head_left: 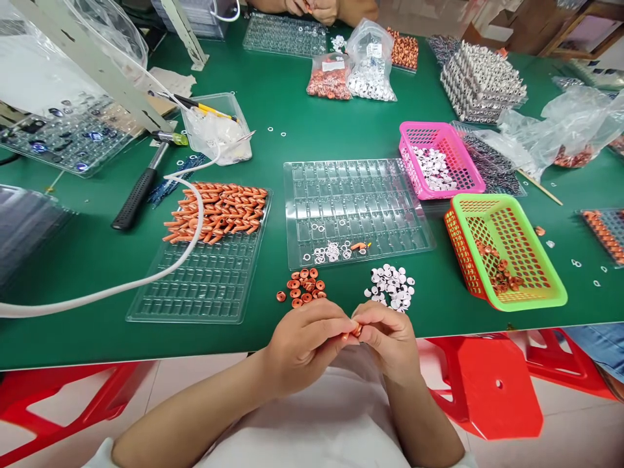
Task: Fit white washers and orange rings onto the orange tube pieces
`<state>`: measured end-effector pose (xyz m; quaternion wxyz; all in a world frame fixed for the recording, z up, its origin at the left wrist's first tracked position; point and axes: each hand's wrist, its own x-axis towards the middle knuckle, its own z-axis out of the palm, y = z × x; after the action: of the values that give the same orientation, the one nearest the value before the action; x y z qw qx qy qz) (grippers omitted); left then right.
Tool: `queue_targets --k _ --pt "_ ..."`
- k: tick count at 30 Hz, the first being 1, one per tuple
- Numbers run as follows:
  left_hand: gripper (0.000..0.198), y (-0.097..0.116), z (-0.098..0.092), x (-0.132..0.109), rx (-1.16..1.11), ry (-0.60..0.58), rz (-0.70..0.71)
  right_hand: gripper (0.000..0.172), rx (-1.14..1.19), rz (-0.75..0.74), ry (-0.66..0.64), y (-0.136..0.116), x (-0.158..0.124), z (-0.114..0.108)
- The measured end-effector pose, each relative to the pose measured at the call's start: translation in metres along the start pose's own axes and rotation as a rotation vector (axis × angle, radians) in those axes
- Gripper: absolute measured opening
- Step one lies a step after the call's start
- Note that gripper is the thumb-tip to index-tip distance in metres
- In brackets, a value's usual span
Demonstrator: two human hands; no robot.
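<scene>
My left hand (305,341) and my right hand (387,338) meet at the table's near edge, fingertips pinched together on a small copper-coloured part (355,330). Just beyond them lie a heap of copper rings (303,288) and a heap of white discs (391,286). A clear compartment tray (355,208) sits behind these, with small white rings and one copper piece (358,246) in its front row. To the left, another clear tray (205,286) carries several finished copper pieces (219,209).
A green basket (507,257) with copper parts and a pink basket (439,159) with white discs stand to the right. A hammer (139,192), a white cable (146,279), bags of parts (363,68) and another person's hands (312,8) at the far edge. Red stools (482,383) below.
</scene>
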<state>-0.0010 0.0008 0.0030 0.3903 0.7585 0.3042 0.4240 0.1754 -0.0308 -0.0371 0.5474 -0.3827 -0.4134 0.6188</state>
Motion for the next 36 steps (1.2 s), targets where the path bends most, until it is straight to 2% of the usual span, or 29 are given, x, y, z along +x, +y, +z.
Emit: queue_targets --k 4,10,14,19,22,26,30,36 --pt "0.037 0.001 0.001 -0.001 -0.023 0.015 0.023 0.010 -0.020 -0.030 0.021 0.002 -0.003 0.002" --pt "0.033 0.001 0.003 -0.004 -0.028 0.015 -0.032 0.009 -0.054 -0.073 0.030 -0.001 -0.004 0.006" --pt "0.035 0.003 0.001 -0.004 -0.031 0.044 -0.055 0.010 -0.179 -0.146 0.039 -0.008 -0.003 0.008" --pt "0.025 0.008 -0.004 -0.003 -0.195 -0.012 -0.273 0.022 -0.419 -0.303 0.001 -0.015 -0.002 0.007" --pt "0.014 0.009 -0.006 -0.003 -0.341 -0.017 -0.510 0.031 -0.556 -0.397 -0.053 -0.019 -0.001 0.005" --pt "0.009 0.009 -0.006 0.000 -0.579 0.016 -0.815 0.030 -0.723 -0.504 -0.118 -0.024 0.001 0.003" --pt "0.013 0.008 -0.006 0.002 -0.738 0.053 -0.915 0.030 -0.845 -0.588 -0.181 -0.027 0.004 0.000" --pt "0.012 0.002 -0.005 0.003 -0.901 0.019 -0.967 0.038 -0.919 -0.647 -0.247 -0.027 0.006 -0.002"
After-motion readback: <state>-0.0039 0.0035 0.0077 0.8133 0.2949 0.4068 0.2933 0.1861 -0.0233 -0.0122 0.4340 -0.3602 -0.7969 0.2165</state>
